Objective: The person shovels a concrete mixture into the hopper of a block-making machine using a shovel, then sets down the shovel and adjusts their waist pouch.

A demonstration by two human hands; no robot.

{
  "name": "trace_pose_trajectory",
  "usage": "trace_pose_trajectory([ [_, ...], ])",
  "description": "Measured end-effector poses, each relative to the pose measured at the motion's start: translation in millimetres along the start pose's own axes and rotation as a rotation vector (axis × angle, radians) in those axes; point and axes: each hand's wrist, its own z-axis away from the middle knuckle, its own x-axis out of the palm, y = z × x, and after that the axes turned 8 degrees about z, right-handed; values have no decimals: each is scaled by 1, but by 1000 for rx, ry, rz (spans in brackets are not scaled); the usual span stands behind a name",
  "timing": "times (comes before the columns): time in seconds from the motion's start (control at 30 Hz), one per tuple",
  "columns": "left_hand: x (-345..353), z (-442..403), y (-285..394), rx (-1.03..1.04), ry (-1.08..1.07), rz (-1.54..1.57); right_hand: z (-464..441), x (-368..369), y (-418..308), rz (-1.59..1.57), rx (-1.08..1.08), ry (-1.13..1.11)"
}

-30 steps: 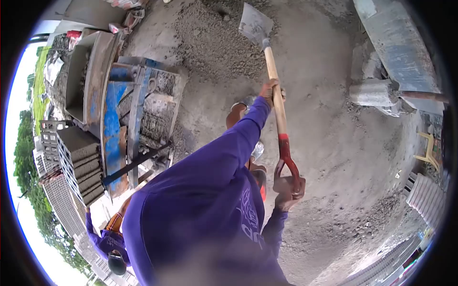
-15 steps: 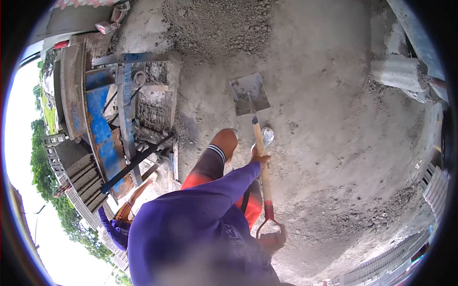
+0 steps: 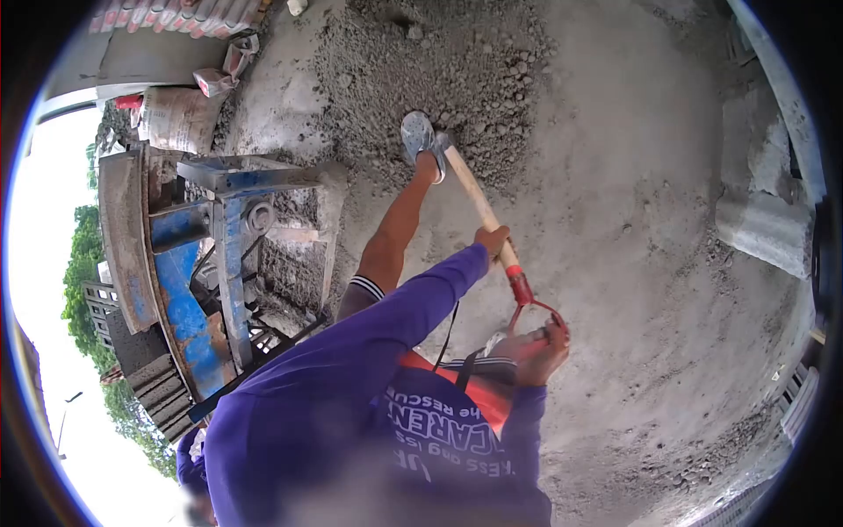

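A shovel (image 3: 474, 189) slants from the heap of grey sand and gravel (image 3: 439, 53) back toward my body. My left hand (image 3: 493, 242) is wrapped round its wooden shaft, just above the red collar. At the rear end, my right hand (image 3: 546, 351) grips the red D-shaped handle (image 3: 555, 314). The blade is hidden, in or behind the heap's near edge. Beside the socket, my left foot in a grey clog (image 3: 419, 136) stands at the foot of the heap.
On the left is a blue, rusty machine frame (image 3: 180, 263) with a dark bar sticking out. Sacks (image 3: 180, 119) lie behind it. A concrete block (image 3: 764, 233) sits at the right edge. Another person in purple (image 3: 191, 461) is partly visible at lower left.
The shovel has gone forward from bare ground to the heap, its blade now out of sight. My left foot has stepped up beside it. Both hands have kept hold and moved forward.
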Motion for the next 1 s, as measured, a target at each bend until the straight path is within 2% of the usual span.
trace_pose_trajectory([
  [0.03,-5,-6,-14,-45,-51,-85,-32,-23,10,28,29,-42],
  [0.1,-14,-22,-21,-124,-169,-250,-101,-71,49,122,-49,-8],
  [0.17,-27,-50,-6,-244,-118,-359,-164,-111,82,221,-116,76],
  [0.23,-35,-99,24,-298,-21,-400,-222,-126,103,392,-45,321],
  [0.3,-47,-155,62,-313,135,-346,-260,-121,118,428,124,582],
  [0.37,-54,-223,96,-159,266,-129,-216,-109,103,401,107,506],
  [0.4,-54,-262,118,-87,216,-32,-193,-86,97,377,87,455],
  [0.43,-62,-276,123,-27,187,73,-163,-66,95,374,52,527],
  [0.5,-76,-270,126,-60,234,10,-121,-44,101,435,2,759],
  [0.53,-76,-261,138,-56,244,-19,-100,-43,109,409,-98,673],
  [0.57,-73,-253,147,-90,306,-41,-91,-44,110,556,-28,736],
  [0.6,-69,-248,149,-121,365,-56,-86,-55,113,472,-19,747],
  [0.63,-63,-249,150,-146,409,-24,-66,-30,93,514,-63,747],
  [0.67,-67,-234,143,-195,480,3,-49,-26,78,495,-56,746],
  [0.77,-53,-175,153,-235,386,81,-1,-20,29,416,-3,702],
  [0.8,-49,-156,153,-236,391,80,15,-41,24,535,-103,631],
  [0.87,-43,-125,156,-211,395,80,51,-11,-15,553,-42,774],
  [0.9,-33,-94,169,-212,386,95,70,-34,-26,509,17,714],
  [0.93,-22,-64,187,-205,370,112,84,-38,-35,489,-105,746],
  [1.0,-11,-14,212,-190,348,168,125,-29,-63,485,-178,739],
])
